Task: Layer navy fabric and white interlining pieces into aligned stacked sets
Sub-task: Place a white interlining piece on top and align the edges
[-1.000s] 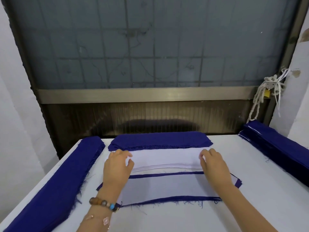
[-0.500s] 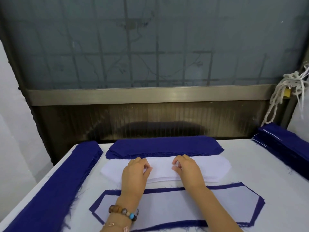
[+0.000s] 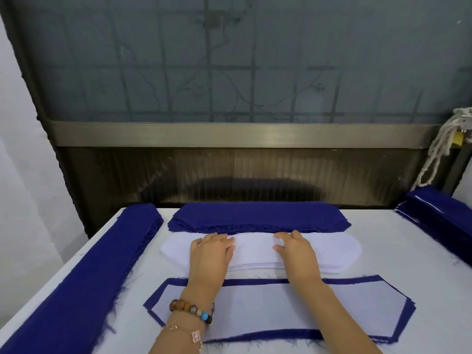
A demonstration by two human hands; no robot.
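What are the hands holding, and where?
Nothing clearly. The left hand lies flat mid-top on the white interlining stack; the right hand touches it with curled fingers, a pinch cannot be told.

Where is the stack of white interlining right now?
In the head view, the white interlining stack lies mid-table, between the navy fabric pile behind it and the layered set nearer the person, under the left hand and right hand.

Soft, even daylight comes through the frosted window (image 3: pixel 229 60) in the upper half of the frame and leaves the white worktop (image 3: pixel 396 251) bright. The metal sill (image 3: pixel 242 134) carries a pale sheen. Faint shadows lie under the left hand (image 3: pixel 212 254) and right hand (image 3: pixel 296 254). Straight lines bow toward the frame edges; detail is slightly soft.
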